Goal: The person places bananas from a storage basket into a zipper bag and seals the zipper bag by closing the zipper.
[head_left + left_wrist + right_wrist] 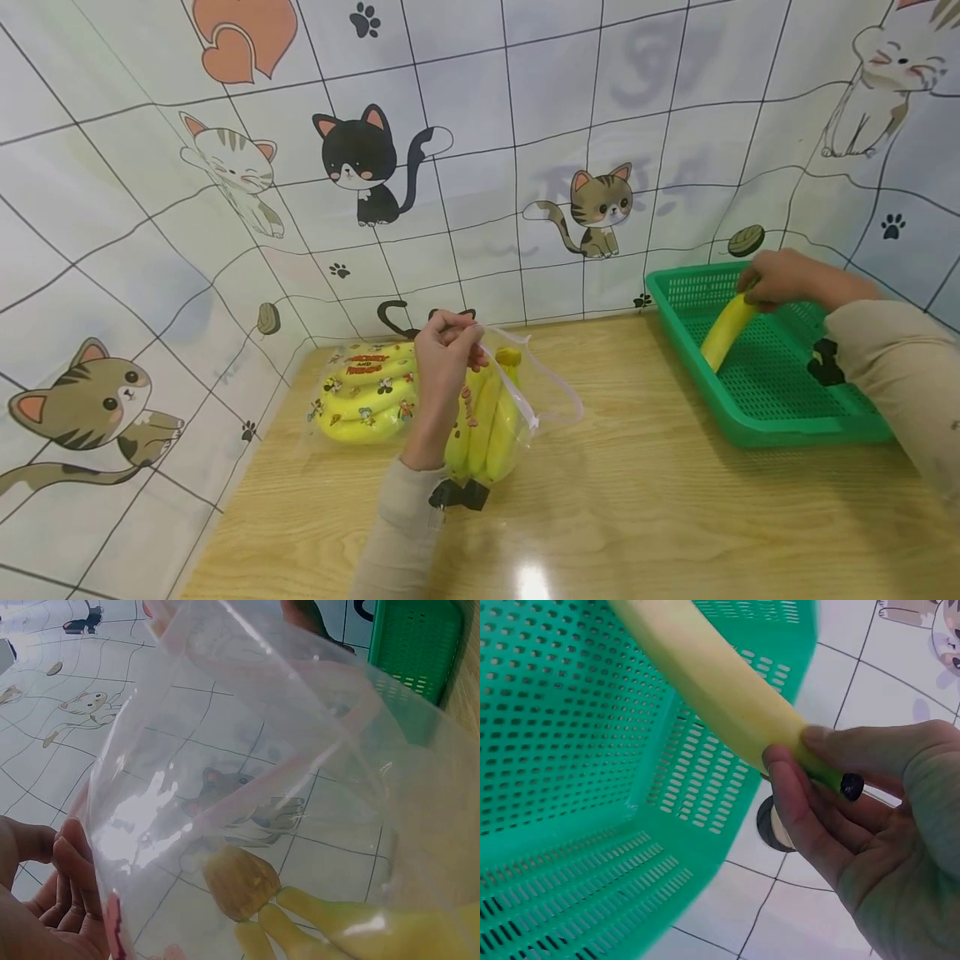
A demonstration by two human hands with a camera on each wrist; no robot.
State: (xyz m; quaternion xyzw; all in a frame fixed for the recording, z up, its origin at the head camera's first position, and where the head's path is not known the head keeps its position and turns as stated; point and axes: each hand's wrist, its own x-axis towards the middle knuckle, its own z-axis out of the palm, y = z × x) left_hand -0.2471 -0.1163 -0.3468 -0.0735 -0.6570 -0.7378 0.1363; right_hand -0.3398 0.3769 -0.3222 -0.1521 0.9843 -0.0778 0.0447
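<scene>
My left hand (442, 354) pinches the top edge of a clear zip bag (150, 810) with a pale pink strip along its opening. The mouth of the bag stands open. Inside lies a bunch of yellow bananas (489, 425), its brown stem end toward the opening. Over at the right, my right hand (783, 279) holds a single banana (726, 333) by its green, dark-tipped stem, thumb and fingers closed around that end. The banana slants down into a green plastic basket (757, 433), its lower end near the basket's left wall.
Left of the open bag lies another clear printed bag (363, 396) full of bananas. Both bags and the basket are on a wood-patterned table (615, 500). A cat-printed, grid-lined sheet (480, 183) covers the walls behind and to the left.
</scene>
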